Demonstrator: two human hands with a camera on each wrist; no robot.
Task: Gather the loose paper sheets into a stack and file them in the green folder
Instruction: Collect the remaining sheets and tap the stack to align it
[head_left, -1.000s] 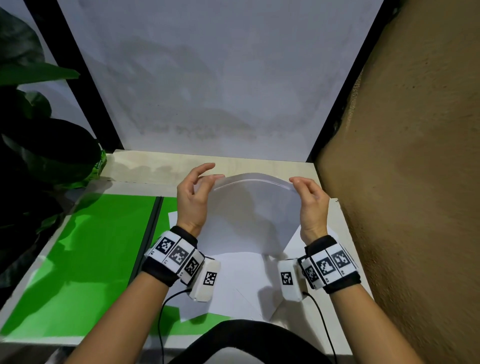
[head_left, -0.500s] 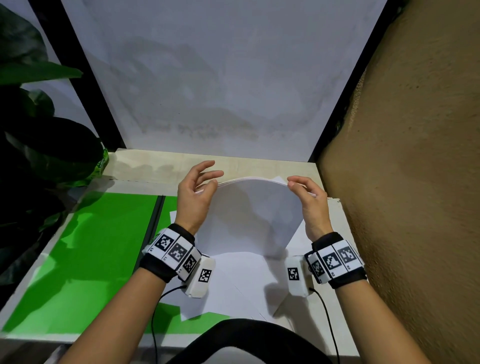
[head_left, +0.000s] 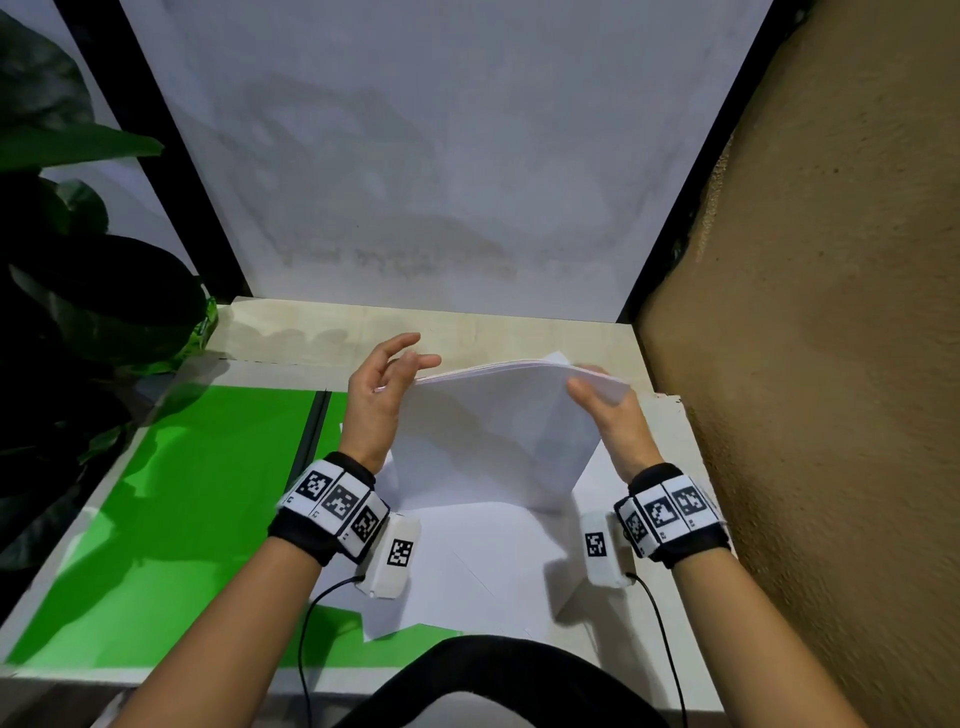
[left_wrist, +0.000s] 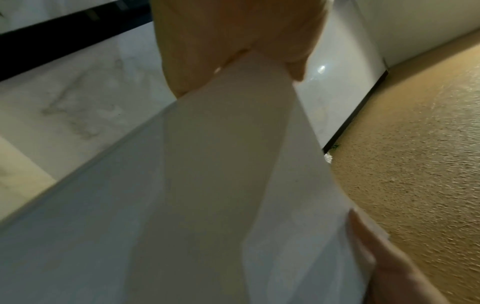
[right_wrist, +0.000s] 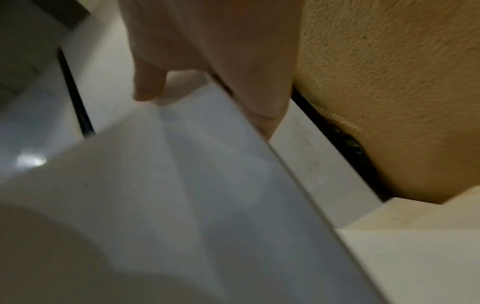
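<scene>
Overhead, in the head view, a stack of paper (head_left: 493, 431) is held upright on its lower edge, above the table (head_left: 670, 441) and over more loose sheets (head_left: 467, 561) lying flat. The stack's upper left corner is pinched by the left hand (head_left: 376, 402), with its other fingers spread; the upper right corner is gripped by the right hand (head_left: 613, 415). The green folder (head_left: 171, 509) lies open on the table to the left, its right half partly covered by the loose sheets. A dark plant (head_left: 67, 291) is seen at the far left, a tan wall (head_left: 831, 364) at the right.

Left wrist view: the paper (left_wrist: 207, 195) is caught between thumb and fingers of the left hand (left_wrist: 233, 41); part of the right hand (left_wrist: 384, 257) is seen at the opposite edge.

Right wrist view: the paper (right_wrist: 168, 195) is blurred; its edge is clasped by the curled fingers (right_wrist: 254, 82) of the right hand. The table (right_wrist: 415, 246) and the tan wall (right_wrist: 389, 82) are seen beyond.
</scene>
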